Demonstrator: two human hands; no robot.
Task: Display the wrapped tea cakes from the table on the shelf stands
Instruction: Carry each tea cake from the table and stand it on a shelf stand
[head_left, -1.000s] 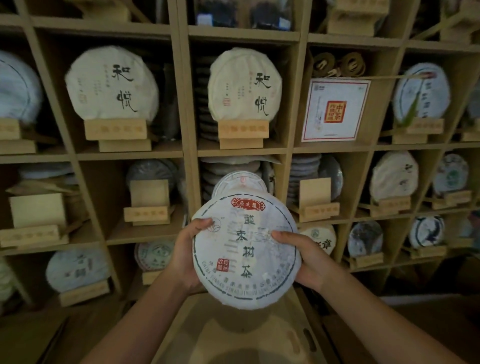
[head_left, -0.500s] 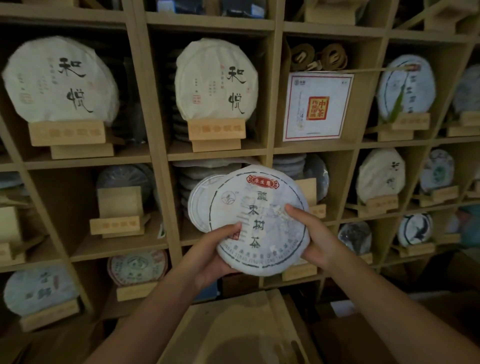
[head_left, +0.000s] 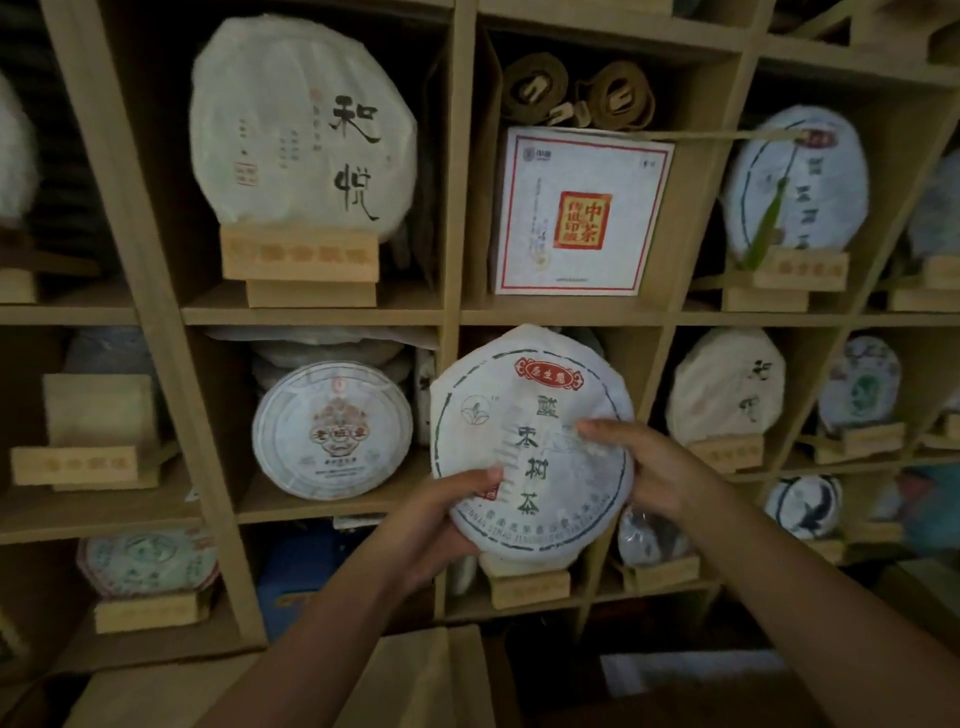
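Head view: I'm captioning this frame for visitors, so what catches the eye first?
The big white wrapped tea cake, gripped by the left hand and right hand, fills the centre before the middle shelf row. Above it stands a red-bordered square tea box; upper left, a cream tea cake with bold black calligraphy sits on a wooden stand.

Square white box (head_left: 582, 213) with red border and red centre seal, upright at 1 o'clock. Two brown coiled straps (head_left: 576, 96) side by side at 12 o'clock, just above and behind the box. Blue package (head_left: 306, 566) at 7 o'clock in shadow, markings unreadable; green strip (head_left: 769, 223) hanging tilted at 2 o'clock.
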